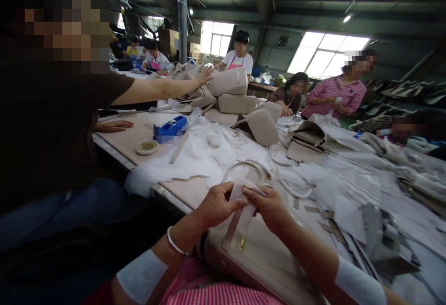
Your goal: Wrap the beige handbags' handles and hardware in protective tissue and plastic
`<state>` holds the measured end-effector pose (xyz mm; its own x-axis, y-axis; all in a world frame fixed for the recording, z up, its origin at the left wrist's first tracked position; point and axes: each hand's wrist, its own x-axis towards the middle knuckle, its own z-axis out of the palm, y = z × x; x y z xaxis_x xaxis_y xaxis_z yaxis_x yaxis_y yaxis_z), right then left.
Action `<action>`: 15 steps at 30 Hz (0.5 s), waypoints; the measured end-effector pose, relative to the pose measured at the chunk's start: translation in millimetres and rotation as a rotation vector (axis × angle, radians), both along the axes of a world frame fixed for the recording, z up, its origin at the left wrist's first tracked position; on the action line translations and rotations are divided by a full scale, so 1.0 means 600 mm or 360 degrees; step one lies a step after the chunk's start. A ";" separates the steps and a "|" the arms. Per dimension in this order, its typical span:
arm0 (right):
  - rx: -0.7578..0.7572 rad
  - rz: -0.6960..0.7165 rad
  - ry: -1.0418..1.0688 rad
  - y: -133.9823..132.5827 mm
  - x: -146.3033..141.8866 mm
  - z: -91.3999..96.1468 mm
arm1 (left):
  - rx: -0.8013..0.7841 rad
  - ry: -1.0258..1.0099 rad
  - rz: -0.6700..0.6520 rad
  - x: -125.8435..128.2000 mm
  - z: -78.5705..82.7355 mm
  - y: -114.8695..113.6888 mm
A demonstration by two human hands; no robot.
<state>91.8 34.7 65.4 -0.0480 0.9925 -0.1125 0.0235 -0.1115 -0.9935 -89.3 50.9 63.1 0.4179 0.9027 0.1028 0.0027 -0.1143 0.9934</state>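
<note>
A beige handbag rests against my lap at the table's front edge. My left hand and my right hand both pinch its pale strap near a small gold buckle. The strap runs down over the bag's front. A bangle circles my left wrist. The bag's curved handle rises just behind my fingers.
White wrapping paper covers the table. A blue tape dispenser and a small round dish sit at the left. Beige bags are piled at the centre back. A person at the left reaches toward that pile; other workers stand behind.
</note>
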 end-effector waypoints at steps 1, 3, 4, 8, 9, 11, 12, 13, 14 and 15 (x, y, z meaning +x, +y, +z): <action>-0.0007 -0.0028 0.0016 -0.001 0.000 -0.001 | -0.0098 -0.0120 -0.0060 0.000 -0.002 -0.002; -0.0030 -0.0085 0.0002 -0.004 0.001 -0.003 | -0.0344 -0.0330 -0.0165 -0.002 -0.009 -0.005; -0.0038 -0.0105 -0.0023 -0.005 0.002 -0.003 | -0.0471 -0.0415 -0.0197 -0.002 -0.013 -0.006; -0.0028 -0.0153 -0.0176 -0.010 0.005 -0.001 | -0.0741 -0.0607 -0.0235 0.007 -0.034 -0.004; -0.0028 -0.0169 -0.0213 -0.011 0.006 0.000 | -0.0744 -0.0583 -0.0236 0.011 -0.038 -0.004; -0.0042 -0.0206 -0.0261 -0.014 0.007 0.000 | -0.0714 -0.0461 -0.0270 0.020 -0.042 -0.004; -0.0048 -0.0218 -0.0276 -0.016 0.008 0.000 | -0.0676 -0.0378 -0.0293 0.024 -0.043 -0.005; -0.0050 -0.0228 -0.0299 -0.018 0.009 0.000 | -0.0619 -0.0291 -0.0309 0.027 -0.042 -0.006; -0.0051 -0.0232 -0.0341 -0.020 0.010 0.000 | -0.0548 -0.0205 -0.0323 0.030 -0.040 -0.006; -0.0050 -0.0227 -0.0405 -0.022 0.011 0.001 | -0.0477 -0.0124 -0.0340 0.033 -0.037 -0.007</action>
